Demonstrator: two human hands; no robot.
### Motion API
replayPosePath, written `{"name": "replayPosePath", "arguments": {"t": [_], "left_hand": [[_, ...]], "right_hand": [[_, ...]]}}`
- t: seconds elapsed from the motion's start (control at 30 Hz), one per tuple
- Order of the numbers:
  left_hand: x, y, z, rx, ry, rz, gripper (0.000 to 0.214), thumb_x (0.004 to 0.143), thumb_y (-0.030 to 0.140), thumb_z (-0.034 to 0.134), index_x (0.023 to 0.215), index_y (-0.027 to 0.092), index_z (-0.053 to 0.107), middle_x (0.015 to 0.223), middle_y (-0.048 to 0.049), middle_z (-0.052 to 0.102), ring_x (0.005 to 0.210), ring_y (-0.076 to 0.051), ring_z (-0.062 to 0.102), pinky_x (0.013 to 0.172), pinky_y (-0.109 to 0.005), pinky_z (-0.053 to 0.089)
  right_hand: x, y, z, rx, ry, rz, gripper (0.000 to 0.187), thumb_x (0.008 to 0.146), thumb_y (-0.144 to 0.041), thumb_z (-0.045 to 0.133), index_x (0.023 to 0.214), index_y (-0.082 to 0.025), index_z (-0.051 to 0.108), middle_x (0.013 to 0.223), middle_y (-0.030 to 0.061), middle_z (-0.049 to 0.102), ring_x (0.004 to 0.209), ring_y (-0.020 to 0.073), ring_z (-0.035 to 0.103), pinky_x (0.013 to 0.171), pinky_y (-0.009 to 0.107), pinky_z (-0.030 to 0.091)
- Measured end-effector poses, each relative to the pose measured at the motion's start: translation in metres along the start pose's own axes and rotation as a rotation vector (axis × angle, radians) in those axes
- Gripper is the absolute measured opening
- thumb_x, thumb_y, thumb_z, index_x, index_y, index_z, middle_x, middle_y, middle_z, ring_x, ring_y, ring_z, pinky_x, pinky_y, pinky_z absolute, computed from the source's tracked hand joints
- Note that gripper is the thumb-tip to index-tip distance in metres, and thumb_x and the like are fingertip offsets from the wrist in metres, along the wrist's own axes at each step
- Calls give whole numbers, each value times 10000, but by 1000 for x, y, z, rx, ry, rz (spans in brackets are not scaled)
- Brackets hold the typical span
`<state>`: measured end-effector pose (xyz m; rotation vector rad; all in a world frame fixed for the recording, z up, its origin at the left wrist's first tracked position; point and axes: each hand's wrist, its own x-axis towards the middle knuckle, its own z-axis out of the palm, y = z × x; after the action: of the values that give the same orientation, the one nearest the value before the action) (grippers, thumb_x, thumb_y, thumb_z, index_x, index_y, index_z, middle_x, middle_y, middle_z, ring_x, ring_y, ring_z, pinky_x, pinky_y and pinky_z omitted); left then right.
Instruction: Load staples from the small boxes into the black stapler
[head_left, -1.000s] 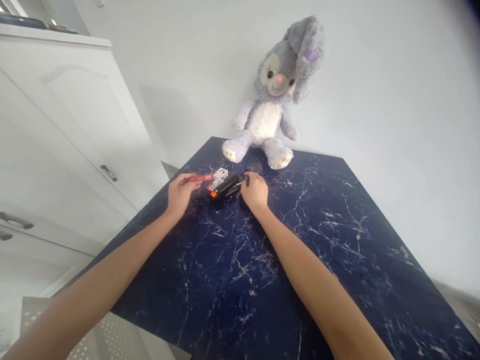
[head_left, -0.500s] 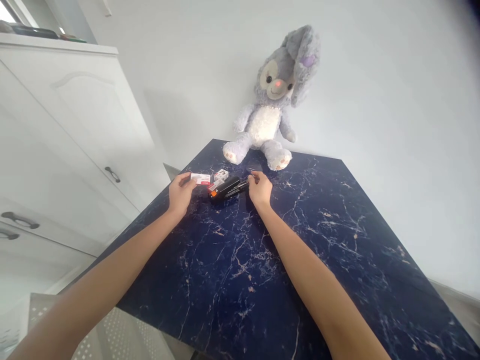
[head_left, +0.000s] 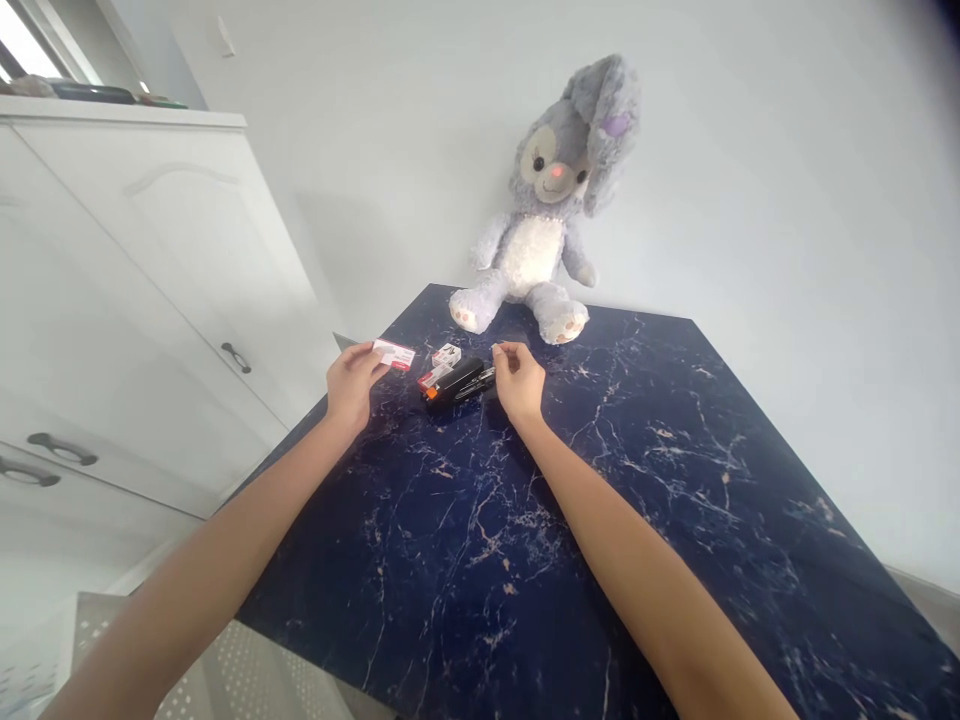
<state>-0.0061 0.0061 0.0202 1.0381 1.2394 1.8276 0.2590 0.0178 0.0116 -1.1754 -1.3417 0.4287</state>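
My left hand [head_left: 351,385] pinches a small white box with red print [head_left: 394,354] between thumb and fingers, raised over the far left of the table. To its right lies a black object that looks like a stapler [head_left: 454,383], with an orange patch at its near left end and a metal part along its right side. My right hand [head_left: 520,380] is closed in a pinch beside that metal part; whatever its fingertips hold is hidden. Behind the stapler sits another small white box [head_left: 446,355], and a red-and-white one [head_left: 435,375] rests against the stapler's left side.
A large grey plush rabbit [head_left: 531,250] sits at the table's back edge against the white wall. The table top [head_left: 480,560] is dark blue with a marble pattern. White cabinets [head_left: 150,300] with dark handles stand on the left.
My left hand has shifted slightly left with the small box, which now tilts down to the right. My right hand remains beside the stapler, and the camera view has moved a little.
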Motion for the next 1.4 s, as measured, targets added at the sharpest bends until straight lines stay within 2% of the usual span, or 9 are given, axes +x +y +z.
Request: {"name": "replayPosePath", "arguments": {"t": [0.13,0.33,0.43,0.6,0.8,0.93,1.03,1.17,1.4], "left_hand": [[0,11,-1,115,36,28,354,750,402,816,1013,183,727,945,-61,754,794,-183,716,672,-284,582],[-19,15,11,-4,-59,30,333,794,387,819,1019,193,668,1062,-72,746,880,-188,755,905,-374,612],[-29,16,18,-36,-126,-18,325,788,393,831,983,173,691,1010,-78,758,863,-191,755,944,-398,609],[-38,11,24,-53,-235,-97,320,776,384,845,954,159,703,972,-90,771,858,-211,759,947,-420,610],[-42,4,22,-25,-288,-164,330,783,376,843,965,161,671,999,-110,773,875,-226,766,911,-414,613],[-43,3,21,19,-337,-138,400,794,405,828,1092,176,692,1108,-120,764,934,-237,763,901,-411,609],[-43,3,21,-6,-315,-146,386,754,378,858,1048,172,714,1097,-110,770,957,-233,758,941,-419,598],[-42,2,23,-59,-214,-176,303,683,307,904,863,149,719,989,-93,783,955,-223,755,1003,-419,579],[-49,5,27,-39,-232,-132,336,746,341,866,1021,166,781,1092,-112,780,1029,-258,750,1014,-455,588]], "right_hand": [[-7,-15,7,42,-40,-107,305,947,-442,619,1145,-214,664,1007,60,777,844,205,727,844,345,565],[-29,-33,19,-64,-143,-354,246,1015,-406,556,1081,-248,734,1053,52,764,969,208,691,930,339,536],[-37,-34,22,-121,-192,-400,268,1034,-407,530,1104,-252,737,1087,56,761,1030,216,667,969,348,521],[-35,-29,21,-123,-147,-317,280,1040,-392,515,1124,-245,738,1079,60,762,1005,217,665,966,364,528],[-32,-27,21,43,-208,-269,256,1015,-379,538,1094,-247,743,1102,44,768,967,198,718,922,328,560],[-34,-29,22,103,-250,-219,228,983,-388,579,1039,-250,751,1068,35,779,936,202,737,898,334,584],[-35,-29,24,195,-252,-164,214,954,-401,614,1008,-241,744,1024,36,785,902,203,747,881,347,601],[-34,-26,29,433,-149,37,275,942,-442,608,1050,-203,693,965,54,781,807,197,754,802,359,634],[-32,-26,29,413,-80,86,310,914,-465,625,1046,-195,703,1009,71,775,888,211,749,819,365,631]]}}
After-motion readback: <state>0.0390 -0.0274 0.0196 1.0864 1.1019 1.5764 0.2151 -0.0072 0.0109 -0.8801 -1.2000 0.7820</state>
